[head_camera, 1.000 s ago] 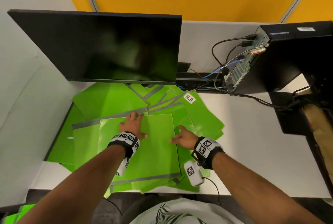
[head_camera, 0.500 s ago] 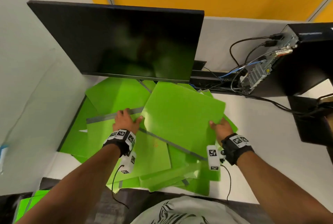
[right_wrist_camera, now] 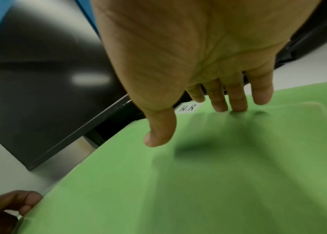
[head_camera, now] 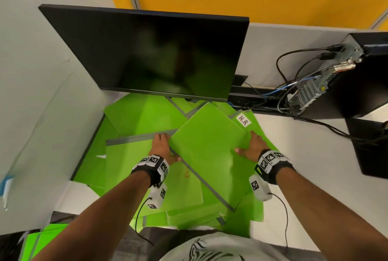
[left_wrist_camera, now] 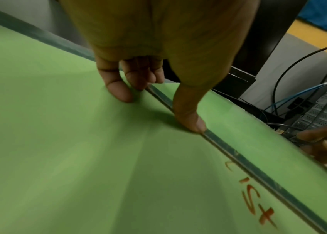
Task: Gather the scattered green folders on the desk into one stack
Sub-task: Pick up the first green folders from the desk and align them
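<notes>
The top green folder (head_camera: 207, 151) is laid askew on the overlapping green folders (head_camera: 130, 156) spread over the desk (head_camera: 304, 166) below the monitor (head_camera: 147, 51). Its grey spine is touched by the thumb of the left hand (head_camera: 160, 147), and its right edge by the right hand (head_camera: 251, 147). Both hands are unclenched, with fingertips pressed down.

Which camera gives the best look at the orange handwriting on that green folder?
The left wrist view: the orange handwriting sits close and large at lower right, its strokes distinct. The head view shows it only as a tiny scrawl beside the left hand. The right wrist view does not show it.
</notes>
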